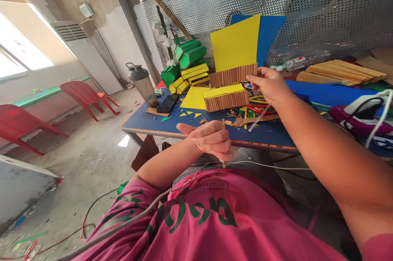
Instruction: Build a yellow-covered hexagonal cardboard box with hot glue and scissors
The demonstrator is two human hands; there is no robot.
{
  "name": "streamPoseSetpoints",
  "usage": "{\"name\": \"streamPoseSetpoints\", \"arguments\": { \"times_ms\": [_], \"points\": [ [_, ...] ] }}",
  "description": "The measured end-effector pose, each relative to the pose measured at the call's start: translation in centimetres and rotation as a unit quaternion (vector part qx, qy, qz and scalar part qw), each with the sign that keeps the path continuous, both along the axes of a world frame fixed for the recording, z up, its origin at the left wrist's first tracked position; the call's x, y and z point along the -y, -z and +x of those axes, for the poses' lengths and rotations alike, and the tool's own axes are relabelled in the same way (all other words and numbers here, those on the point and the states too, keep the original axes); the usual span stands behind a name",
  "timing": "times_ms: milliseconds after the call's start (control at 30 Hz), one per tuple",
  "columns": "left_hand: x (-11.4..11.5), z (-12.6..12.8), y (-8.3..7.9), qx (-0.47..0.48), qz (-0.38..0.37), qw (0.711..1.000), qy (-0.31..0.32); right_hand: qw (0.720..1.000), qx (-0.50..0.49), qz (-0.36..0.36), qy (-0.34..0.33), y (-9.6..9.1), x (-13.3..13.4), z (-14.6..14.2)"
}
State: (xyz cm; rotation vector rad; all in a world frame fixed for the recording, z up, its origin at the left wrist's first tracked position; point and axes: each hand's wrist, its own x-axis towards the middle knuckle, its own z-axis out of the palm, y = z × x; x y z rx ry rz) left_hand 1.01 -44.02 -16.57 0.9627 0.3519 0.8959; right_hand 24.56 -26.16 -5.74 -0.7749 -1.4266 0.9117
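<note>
My right hand (268,85) reaches over the blue table (147,119) and pinches the right end of a brown corrugated cardboard strip (231,75), held upright above a yellow-topped corrugated box (225,97). A clear thin stick (259,118) slants down from under that hand. My left hand (210,138) hovers at the table's near edge, close to my chest, fingers curled inward with the thumb out; nothing shows in it. A yellow sheet (236,44) and a blue sheet (272,33) lean on the perforated metal panel behind.
Green and yellow cardboard blocks (187,66) pile at the back. A phone (167,103) and a grey shaker bottle (143,82) sit at the left corner. Paper scraps litter the tabletop. Red chairs (87,95) stand left. A purple-white tool (362,119) lies right.
</note>
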Motion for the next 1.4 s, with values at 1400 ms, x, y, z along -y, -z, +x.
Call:
{"name": "streamPoseSetpoints", "arguments": {
  "times_ms": [1400],
  "points": [
    [-11.6,-11.9,-10.8,-0.431,0.253,0.825,-0.264,0.995,0.049,-0.029,-0.08,-0.6,1.9,-0.2]
  ]
}}
